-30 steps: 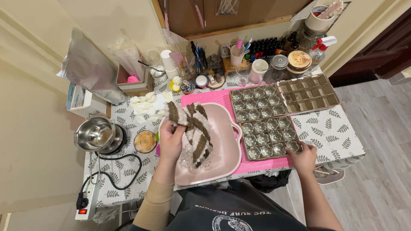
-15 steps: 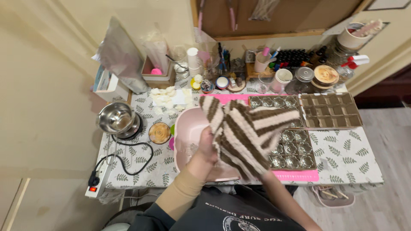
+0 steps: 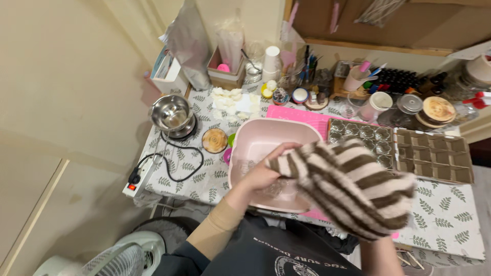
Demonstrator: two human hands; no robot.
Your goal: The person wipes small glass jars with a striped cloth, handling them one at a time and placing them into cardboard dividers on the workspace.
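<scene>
Left hand (image 3: 263, 174) closed on edge of striped towel (image 3: 348, 186), above pink basin (image 3: 266, 140) on desk (image 3: 445, 214). Towel drapes rightward, hiding right hand: grip cannot be judged. Mould tray (image 3: 360, 135) beyond towel.

We saw a steel bowl (image 3: 173, 113) by a white power strip (image 3: 137, 181) on the leaf-patterned tabletop (image 3: 445, 220), brown mould trays (image 3: 433, 156) at right, a fan (image 3: 110, 258) below.
</scene>
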